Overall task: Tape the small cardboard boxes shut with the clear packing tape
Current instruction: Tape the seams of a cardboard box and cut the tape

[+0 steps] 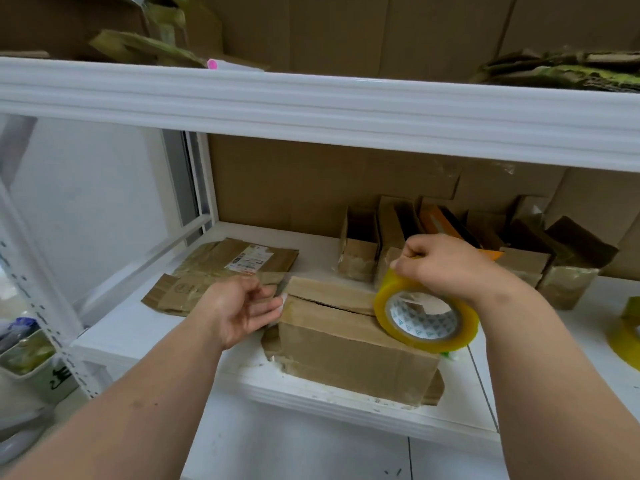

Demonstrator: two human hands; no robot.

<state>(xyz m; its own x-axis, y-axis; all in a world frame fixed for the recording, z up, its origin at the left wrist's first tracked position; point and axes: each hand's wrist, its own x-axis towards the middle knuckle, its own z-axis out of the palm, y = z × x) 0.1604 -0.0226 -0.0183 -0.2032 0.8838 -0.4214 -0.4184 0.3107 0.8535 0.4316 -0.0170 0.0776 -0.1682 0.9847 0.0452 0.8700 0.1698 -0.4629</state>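
Note:
A small cardboard box lies on the white shelf near its front edge, top flaps closed with a gap along the seam. My right hand grips a yellowish roll of clear packing tape standing on the box's right end. A strip of tape stretches left from the roll above the box top. My left hand pinches the free end of that strip at the box's left end.
Flattened cardboard lies at the shelf's back left. Several open small boxes stand along the back right. A second tape roll sits at the right edge. An upper shelf beam hangs overhead. A white upright post stands left.

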